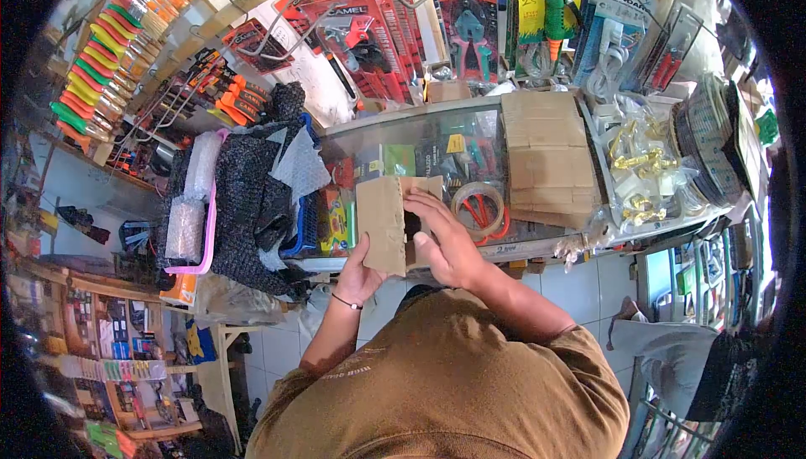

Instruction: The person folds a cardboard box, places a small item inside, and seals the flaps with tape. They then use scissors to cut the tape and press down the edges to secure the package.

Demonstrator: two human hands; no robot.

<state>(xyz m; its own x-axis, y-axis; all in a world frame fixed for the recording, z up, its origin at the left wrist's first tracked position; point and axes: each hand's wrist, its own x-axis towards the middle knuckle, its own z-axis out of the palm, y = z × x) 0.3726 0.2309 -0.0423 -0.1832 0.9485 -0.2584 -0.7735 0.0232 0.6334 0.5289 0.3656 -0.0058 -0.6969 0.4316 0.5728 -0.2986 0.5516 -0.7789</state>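
A small brown cardboard box (380, 228) is held up in front of my chest, above the front edge of the glass counter. My left hand (363, 274) grips its lower left part, with the thumb along the near face and the other fingers hidden behind. On its right side my right hand (453, 247) holds the box by a raised flap (424, 184), fingers bent over the edge and thumb lower down. Between that thumb and the fingers shows a dark opening. A roll of tape (478, 211) lies on the counter just beyond my right hand.
Flattened cardboard (550, 157) lies on the glass counter (369, 130). Bagged brass fittings (642, 157) are to the right. On the left stand a pink-rimmed basket (211, 207) with bubble-wrapped rolls and black wrap (260, 182). Packaged tools (361, 31) and paintbrushes (101, 65) hang at the back.
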